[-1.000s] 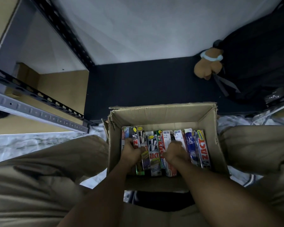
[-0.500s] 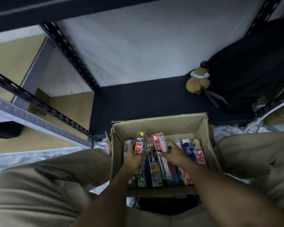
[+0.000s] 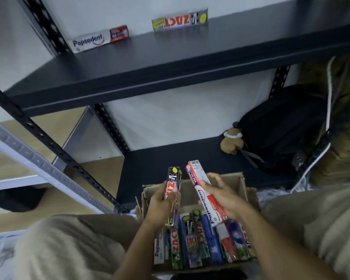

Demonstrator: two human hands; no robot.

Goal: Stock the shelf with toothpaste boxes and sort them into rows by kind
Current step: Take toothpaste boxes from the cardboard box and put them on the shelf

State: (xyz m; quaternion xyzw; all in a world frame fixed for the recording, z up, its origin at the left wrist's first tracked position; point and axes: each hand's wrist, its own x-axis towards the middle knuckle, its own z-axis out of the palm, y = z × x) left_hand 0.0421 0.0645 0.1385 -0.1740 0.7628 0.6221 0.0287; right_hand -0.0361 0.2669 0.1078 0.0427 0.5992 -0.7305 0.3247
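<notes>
Head view: a person sits facing a dark shelf rack (image 3: 170, 63), with a cardboard carton (image 3: 241, 184) between the knees.
Writing, upper shelf: a white-and-red shelved Pepsodent box (image 3: 98, 39) lies along the back edge near the left rear corner. A shelved ZACT box (image 3: 179, 20), its lettering upside down, lies along the same edge further right, well apart.
Left hand (image 3: 160, 203): grip closed round a black "ZACT" box (image 3: 173, 186), held upright over the carton's left side.
Right hand (image 3: 224, 197): thumb and fingers wrapped round a "Pepsodent" box (image 3: 202, 190) marked "10X", tilted left; the two held boxes are near but apart.
Carton contents: packed boxes (image 3: 198, 239) stand in a row; "ZACT" and "Pepsodent" are readable, the rest blurred.
Open room: dark board shows from the upper shelf's front edge back to both shelved boxes.
Lower shelf, right end: a black backpack (image 3: 281, 128) with a brown plush toy (image 3: 230, 143) touching it.
</notes>
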